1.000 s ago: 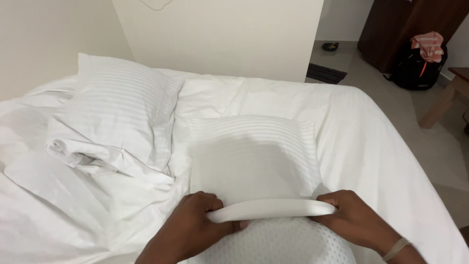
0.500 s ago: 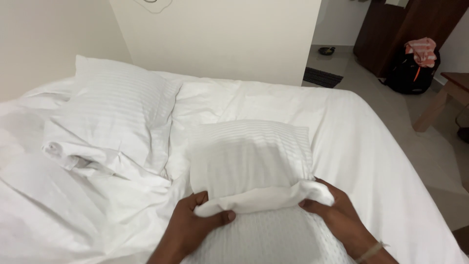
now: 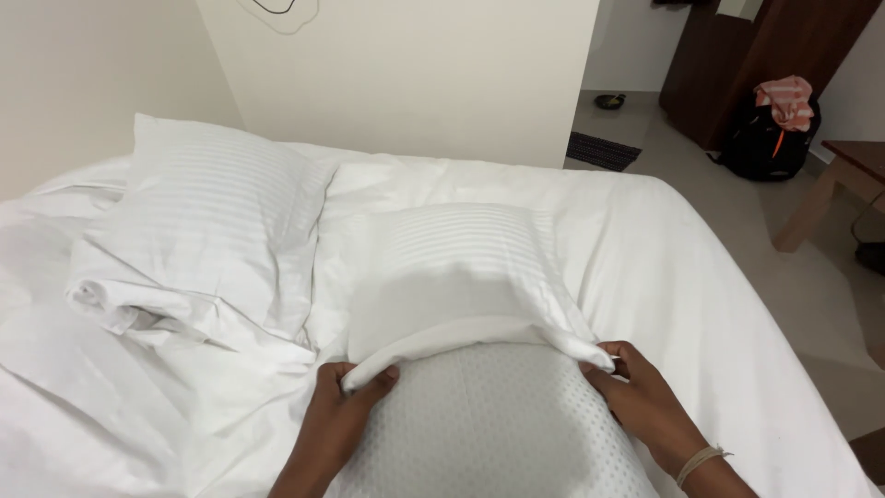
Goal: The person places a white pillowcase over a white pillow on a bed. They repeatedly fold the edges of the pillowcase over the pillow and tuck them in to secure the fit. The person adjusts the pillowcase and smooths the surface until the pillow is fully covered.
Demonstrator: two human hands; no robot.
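A bare white pillow (image 3: 498,420) with a dotted mesh surface lies on the bed in front of me. Its far half sits inside a white striped pillowcase (image 3: 461,263). My left hand (image 3: 341,406) pinches the left corner of the pillowcase's open edge. On the other side, my right hand (image 3: 641,397) grips the right corner of that edge. The rolled hem stretches between both hands across the pillow.
A second striped pillow (image 3: 207,221) lies at the upper left on the rumpled white sheet (image 3: 111,397). A cream wall stands behind the bed. To the right are floor tiles, a black backpack (image 3: 765,134) with a pink cloth, a wooden table leg (image 3: 811,207) and a dark wardrobe.
The pillowcase edge, held taut and flat across the pillow a second ago, now sags into a rolled hem. Both hands sit slightly wider apart on its corners.
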